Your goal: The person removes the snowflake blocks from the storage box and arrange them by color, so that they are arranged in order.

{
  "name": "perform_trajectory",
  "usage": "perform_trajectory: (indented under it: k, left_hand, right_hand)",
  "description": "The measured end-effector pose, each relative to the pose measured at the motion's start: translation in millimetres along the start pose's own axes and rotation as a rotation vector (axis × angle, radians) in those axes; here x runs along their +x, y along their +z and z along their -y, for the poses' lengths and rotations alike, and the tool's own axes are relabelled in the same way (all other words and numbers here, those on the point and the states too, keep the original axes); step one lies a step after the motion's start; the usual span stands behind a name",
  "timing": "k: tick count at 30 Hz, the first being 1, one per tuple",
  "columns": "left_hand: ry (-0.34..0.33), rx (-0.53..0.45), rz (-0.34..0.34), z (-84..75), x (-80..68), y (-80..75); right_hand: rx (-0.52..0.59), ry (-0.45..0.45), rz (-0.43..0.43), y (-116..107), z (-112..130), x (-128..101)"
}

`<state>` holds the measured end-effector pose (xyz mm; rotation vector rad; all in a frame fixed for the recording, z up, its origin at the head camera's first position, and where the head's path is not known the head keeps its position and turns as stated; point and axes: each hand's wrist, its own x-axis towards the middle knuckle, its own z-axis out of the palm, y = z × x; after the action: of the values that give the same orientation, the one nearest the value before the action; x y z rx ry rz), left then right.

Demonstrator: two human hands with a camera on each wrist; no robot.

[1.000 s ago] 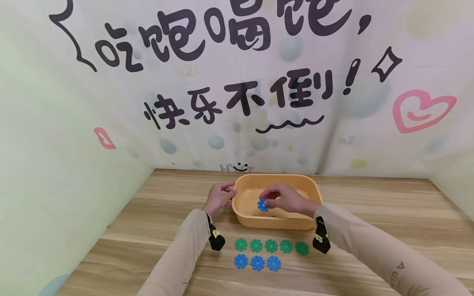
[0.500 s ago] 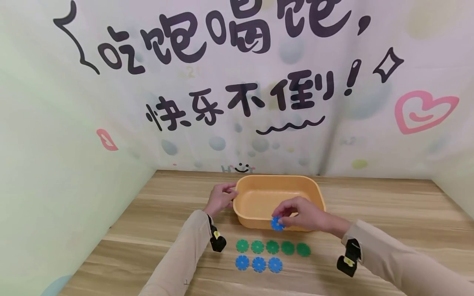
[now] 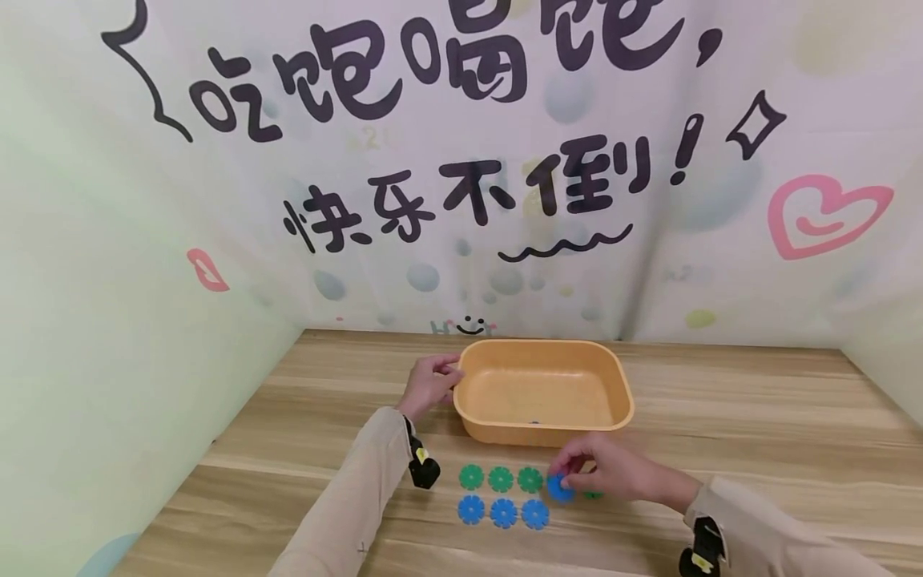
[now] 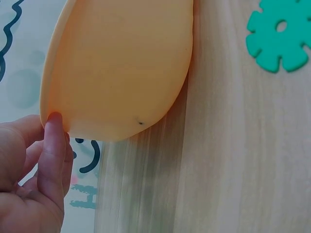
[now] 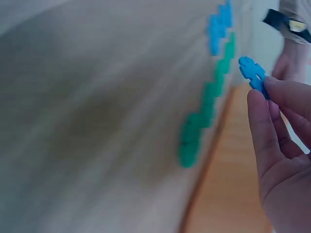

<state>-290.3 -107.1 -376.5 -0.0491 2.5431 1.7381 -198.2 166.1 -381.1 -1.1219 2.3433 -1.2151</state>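
The right hand (image 3: 613, 473) pinches a blue snowflake disc (image 3: 558, 488) between thumb and fingertips, fingers curled onto it. The right wrist view shows the same disc (image 5: 252, 74) gripped at its edge by the fingertips (image 5: 272, 90). The disc hangs low over the wooden table (image 3: 757, 433), just in front of the orange tub (image 3: 544, 437), at the right end of the rows of discs lying there.

The left hand (image 3: 428, 383) rests against the tub's left rim, thumb and fingers lightly closed on the edge. In the left wrist view 1 fingertip (image 4: 53, 131) presses the rim of the tub (image 4: 121, 68).

In front of the tub, the nearer row to it holds 3 green discs (image 3: 501, 478) fully in view, and a sliver of another green disc (image 3: 593, 495) shows under the right hand. Further from the tub lies a row of 3 blue discs (image 3: 503, 512). The tub's inside shows only a small dark speck (image 3: 534, 421) near its front wall. Behind the tub stands a pale backdrop (image 3: 461, 160) printed with dark lettering and a pink heart (image 3: 822, 215).
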Motion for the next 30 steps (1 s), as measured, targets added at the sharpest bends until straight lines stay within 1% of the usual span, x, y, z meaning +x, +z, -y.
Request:
perform_trajectory:
  k: [4,7,13,18,22,26,30]
  left_hand:
    - [0.007,-0.003,0.004,-0.2,-0.2,0.2]
    - [0.008,-0.003,0.007,-0.6,0.0,0.3]
    - [0.003,-0.001,0.005,-0.6,0.3,0.0]
    - [0.010,-0.002,0.009,-0.6,0.1,-0.1]
    - [0.019,-0.002,0.005,-1.3,-1.3,-0.1]
    - [0.014,-0.007,0.005,-2.2,-2.1,0.1]
    - [0.009,-0.009,0.007,-2.2,-1.7,0.1]
  right_hand:
    - [-0.062,-0.033,-0.020,7.1,-12.3,-4.6]
    - [-0.087,-0.053,-0.029,9.3,-15.8,-6.1]
    - [-0.069,-0.053,0.006,12.3,-14.5,-7.3]
    - [-0.060,-0.058,0.012,14.5,-14.4,-7.8]
    - [-0.074,-0.031,0.013,15.0,-14.1,-8.2]
    - [-0.086,0.008,0.008,15.2,-14.2,-8.4]
    - [-0.092,0.024,0.006,14.7,-13.8,-8.4]
